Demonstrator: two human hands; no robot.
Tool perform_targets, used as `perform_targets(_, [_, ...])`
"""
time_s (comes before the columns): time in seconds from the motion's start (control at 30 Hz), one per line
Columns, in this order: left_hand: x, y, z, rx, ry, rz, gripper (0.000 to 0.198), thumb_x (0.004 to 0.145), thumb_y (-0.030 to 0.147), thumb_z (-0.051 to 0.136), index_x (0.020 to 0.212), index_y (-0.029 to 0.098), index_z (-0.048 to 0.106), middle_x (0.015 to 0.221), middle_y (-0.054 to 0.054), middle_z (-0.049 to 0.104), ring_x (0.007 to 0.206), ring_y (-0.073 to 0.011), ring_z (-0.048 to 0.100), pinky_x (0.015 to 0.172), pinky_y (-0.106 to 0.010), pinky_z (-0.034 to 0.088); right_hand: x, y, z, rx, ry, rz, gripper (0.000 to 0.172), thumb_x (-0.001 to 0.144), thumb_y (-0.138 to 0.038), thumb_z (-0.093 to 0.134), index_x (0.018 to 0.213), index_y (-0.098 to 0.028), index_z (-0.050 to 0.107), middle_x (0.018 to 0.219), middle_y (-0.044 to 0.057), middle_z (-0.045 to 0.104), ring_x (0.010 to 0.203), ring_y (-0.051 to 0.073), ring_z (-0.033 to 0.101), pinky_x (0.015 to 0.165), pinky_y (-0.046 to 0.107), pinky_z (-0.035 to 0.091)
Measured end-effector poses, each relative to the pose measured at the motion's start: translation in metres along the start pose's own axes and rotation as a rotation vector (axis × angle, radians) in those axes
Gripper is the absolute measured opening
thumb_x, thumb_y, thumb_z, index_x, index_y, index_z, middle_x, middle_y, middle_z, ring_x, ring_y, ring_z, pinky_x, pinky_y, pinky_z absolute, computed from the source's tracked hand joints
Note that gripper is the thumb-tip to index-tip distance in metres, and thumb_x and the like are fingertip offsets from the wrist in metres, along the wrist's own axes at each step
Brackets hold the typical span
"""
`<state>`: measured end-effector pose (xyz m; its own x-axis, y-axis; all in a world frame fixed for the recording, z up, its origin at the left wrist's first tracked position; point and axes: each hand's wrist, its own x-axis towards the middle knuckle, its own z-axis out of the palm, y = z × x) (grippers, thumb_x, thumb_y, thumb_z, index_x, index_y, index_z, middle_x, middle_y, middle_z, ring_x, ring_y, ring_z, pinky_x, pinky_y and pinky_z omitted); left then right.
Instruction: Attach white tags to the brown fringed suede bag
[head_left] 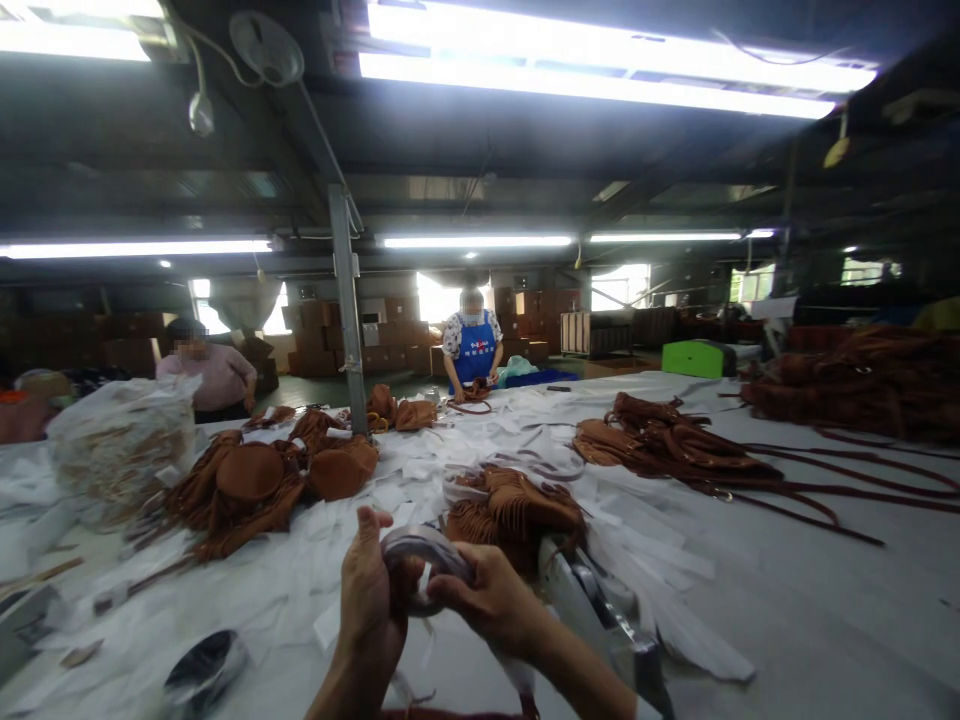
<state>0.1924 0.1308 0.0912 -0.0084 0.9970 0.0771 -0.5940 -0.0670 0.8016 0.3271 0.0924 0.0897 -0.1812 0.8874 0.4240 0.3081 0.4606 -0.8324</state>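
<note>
My left hand (369, 600) and my right hand (487, 598) meet low in the middle of the view, both closed round a pale roll of tape (420, 556) held between them. The thumb of the left hand stands up beside the roll. Just beyond the hands lies a brown fringed bag (517, 510) on a litter of white paper strips (420, 470). A metal tool (600, 610) rests on the table right of my right wrist.
A white table (825, 600) carries a heap of brown fringed bags (255, 480) at left, brown straps and bags (675, 445) at right, and a clear plastic sack (124, 450). A grey post (346, 310) stands mid-table. One person in a blue apron (472, 350) works at the far side, another (214, 375) at far left.
</note>
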Motion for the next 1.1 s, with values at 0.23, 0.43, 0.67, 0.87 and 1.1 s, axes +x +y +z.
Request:
perform_targets(0.23, [0.013, -0.013, -0.024, 0.613, -0.589, -0.029, 0.066, 0.07, 0.075, 0.06, 0.093, 0.013, 0.061, 0.056, 0.002, 0.053, 0.05, -0.0108, 0.047, 0.046, -0.017, 0.033, -0.031, 0.027, -0.004, -0.636, 0.063, 0.077, 0.017, 0.081, -0.033, 0.07, 0.079, -0.017, 0.065, 0.064, 0.002, 0.062, 0.059, 0.017, 0.055, 0.055, 0.025, 0.027])
perform_targets(0.43, [0.004, -0.01, -0.008, 0.751, -0.645, -0.01, 0.044, 0.073, 0.055, 0.071, 0.084, 0.015, 0.058, 0.054, 0.003, 0.053, 0.044, -0.0078, 0.042, 0.041, -0.015, 0.025, -0.026, 0.026, -0.003, -0.568, -0.001, -0.006, 0.013, 0.074, -0.026, 0.078, 0.078, -0.019, 0.068, 0.063, -0.003, 0.062, 0.055, 0.012, 0.054, 0.053, 0.023, 0.027])
perform_targets(0.67, [0.016, -0.052, -0.029, 0.14, -0.153, -0.208, 0.058, 0.063, 0.068, 0.073, 0.082, 0.021, 0.045, 0.057, 0.007, 0.049, 0.047, -0.0109, 0.047, 0.045, -0.02, 0.041, -0.029, 0.046, 0.001, -0.347, 0.075, 0.065, 0.017, 0.085, -0.032, 0.067, 0.08, -0.017, 0.061, 0.07, -0.003, 0.062, 0.062, 0.013, 0.055, 0.054, 0.02, 0.033])
perform_targets(0.87, [0.02, -0.054, -0.051, 0.82, -0.655, -0.059, 0.049, 0.073, 0.06, 0.068, 0.09, 0.014, 0.062, 0.048, 0.005, 0.048, 0.044, -0.0075, 0.038, 0.042, -0.015, 0.021, -0.041, 0.062, 0.012, -0.819, -0.081, 0.118, 0.008, 0.076, -0.017, 0.069, 0.084, -0.018, 0.068, 0.073, 0.005, 0.069, 0.07, 0.022, 0.063, 0.056, 0.026, 0.031])
perform_targets(1.1, [0.012, -0.058, -0.042, 0.258, -0.411, -0.161, 0.047, 0.071, 0.055, 0.074, 0.083, 0.019, 0.048, 0.055, 0.004, 0.054, 0.045, -0.0091, 0.047, 0.044, -0.016, 0.036, -0.024, 0.045, 0.01, -0.429, -0.034, 0.109, 0.029, 0.072, -0.037, 0.078, 0.094, -0.021, 0.066, 0.068, -0.004, 0.062, 0.06, 0.014, 0.053, 0.054, 0.022, 0.031])
